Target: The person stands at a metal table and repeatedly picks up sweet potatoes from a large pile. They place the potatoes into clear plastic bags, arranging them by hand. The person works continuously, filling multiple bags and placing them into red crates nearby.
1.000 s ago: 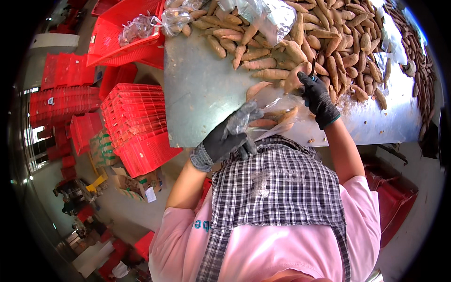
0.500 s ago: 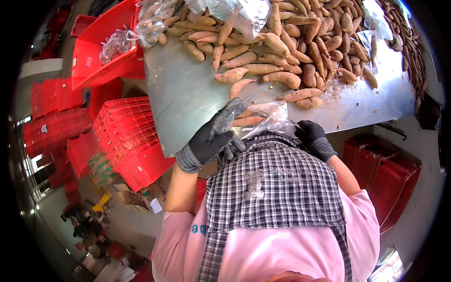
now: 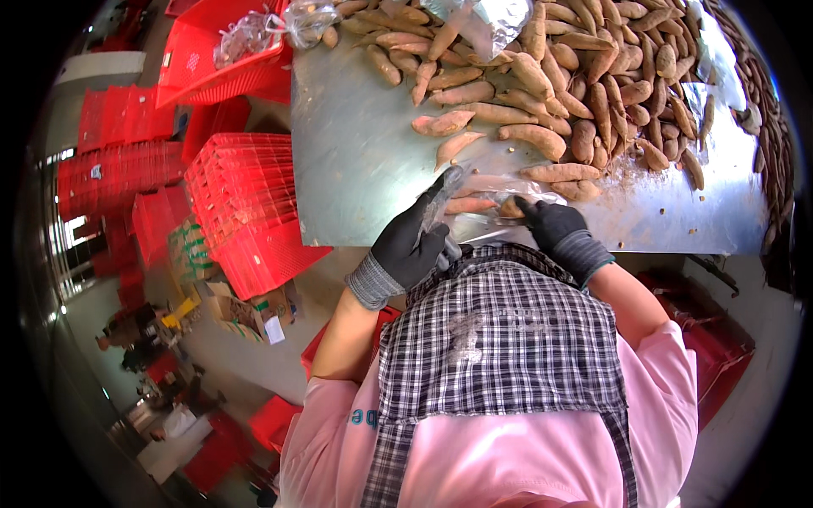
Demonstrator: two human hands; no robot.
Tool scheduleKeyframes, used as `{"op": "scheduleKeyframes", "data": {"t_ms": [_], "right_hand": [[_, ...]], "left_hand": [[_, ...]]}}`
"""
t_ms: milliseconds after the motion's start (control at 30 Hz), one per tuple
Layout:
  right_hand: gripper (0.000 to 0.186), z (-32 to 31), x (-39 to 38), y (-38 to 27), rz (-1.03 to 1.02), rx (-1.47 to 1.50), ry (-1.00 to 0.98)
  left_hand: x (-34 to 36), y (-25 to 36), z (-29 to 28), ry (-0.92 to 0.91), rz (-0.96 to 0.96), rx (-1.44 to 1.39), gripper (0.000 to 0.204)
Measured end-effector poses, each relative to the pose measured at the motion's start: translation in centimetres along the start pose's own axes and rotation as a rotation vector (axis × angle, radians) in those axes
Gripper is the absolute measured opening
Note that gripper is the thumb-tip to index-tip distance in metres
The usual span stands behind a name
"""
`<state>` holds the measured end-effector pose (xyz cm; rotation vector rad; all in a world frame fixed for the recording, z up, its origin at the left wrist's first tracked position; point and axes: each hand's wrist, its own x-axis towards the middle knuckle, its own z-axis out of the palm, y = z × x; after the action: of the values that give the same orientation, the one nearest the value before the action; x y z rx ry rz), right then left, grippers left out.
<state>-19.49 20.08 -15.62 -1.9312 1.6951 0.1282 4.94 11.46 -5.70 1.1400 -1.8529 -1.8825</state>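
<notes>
A clear plastic bag (image 3: 484,184) lies at the near edge of the metal table, with a few reddish sweet potatoes (image 3: 468,206) showing in it. My left hand (image 3: 412,245), in a black glove, holds the bag's left side, plastic bunched along its fingers and thumb. On the other side, my gloved right hand (image 3: 555,227) has its fingers closed at the bag, by the brownish end of another sweet potato (image 3: 511,207). Loose sweet potatoes lie just beyond the bag, the closest being a slim one (image 3: 458,148). A large heap (image 3: 584,93) covers the table farther back.
Filled clear bags (image 3: 310,21) sit at the table's far left corner, beside a red crate (image 3: 216,63) holding more bags. Stacked red crates (image 3: 250,212) stand left of the metal table (image 3: 339,169). Other red crates (image 3: 707,356) are below its right side. Crumpled plastic (image 3: 500,25) lies on the heap.
My right hand has come up from the table edge onto the bag's right side. The bag lies more spread out, and a brownish sweet potato end now shows at my right fingers. My view has shifted.
</notes>
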Motion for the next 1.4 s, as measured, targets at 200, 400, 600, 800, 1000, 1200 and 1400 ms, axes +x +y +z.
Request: {"op": "scheduleKeyframes", "data": {"t_ms": [200,400,600,800,1000,1200,1400], "right_hand": [[0.046,-1.4,-2.3,2.6,0.058,-0.025,-0.194],[0.033,-3.0,-2.7,2.7,-0.086,0.106,-0.092],[0.023,1.6,3.6,-1.4,-0.323,0.316,0.177],[0.033,2.1,6.4,-4.1,-0.182,0.573,0.118],[0.032,-2.3,4.6,-1.1,-0.309,0.608,0.032],[0.028,-6.3,-0.4,6.4,-0.020,1.300,-0.289],[0.026,-7.6,-0.3,11.7,0.208,1.261,0.157]], "left_hand": [[0.0,-1.0,2.0,0.095,0.294,0.328,0.055],[-0.4,-1.7,2.5,0.096,0.130,0.117,0.055],[0.3,0.7,3.1,0.033,-0.094,-0.230,0.062],[1.0,-0.5,3.6,0.117,0.037,-0.262,0.063],[1.1,0.7,3.0,0.203,-0.033,-0.410,0.068],[3.4,1.4,3.1,0.162,-0.005,-0.669,0.068],[6.0,2.5,4.3,0.065,-0.080,-0.747,0.069]]}}
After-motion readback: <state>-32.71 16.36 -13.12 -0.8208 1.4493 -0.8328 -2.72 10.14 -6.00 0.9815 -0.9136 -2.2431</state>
